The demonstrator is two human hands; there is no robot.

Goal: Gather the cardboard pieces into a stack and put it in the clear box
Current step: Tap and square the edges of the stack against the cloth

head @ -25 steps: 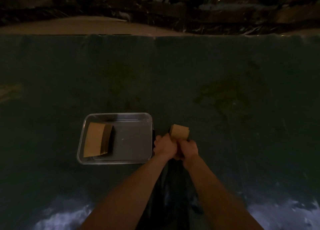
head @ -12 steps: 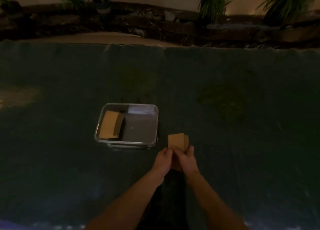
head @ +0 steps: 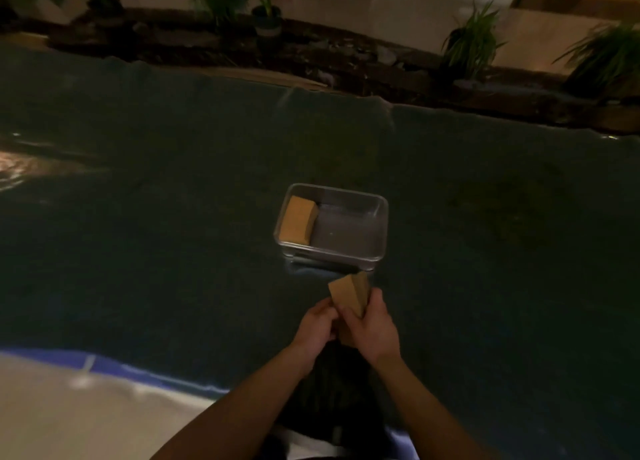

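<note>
A small stack of brown cardboard pieces [head: 349, 293] stands upright between my two hands, just in front of the clear box's near edge. My left hand [head: 317, 328] grips its lower left side and my right hand [head: 372, 324] wraps its right side. The clear box [head: 379, 231] sits on the dark cloth in the middle of the view. Another stack of cardboard [head: 298, 224] lies inside the box against its left wall; the box's right part shows only its bare floor.
A dark green cloth [head: 173, 217] covers the work surface. Beyond its far edge runs a bed of soil and rocks [head: 346, 57] with potted plants [head: 266, 12]. A pale floor [head: 86, 418] shows at the lower left past the cloth's near edge.
The view has tilted up and swung left, so the box now sits farther from me and right of where it was. Both hands still hold the stack, now nearer the box's front edge.
</note>
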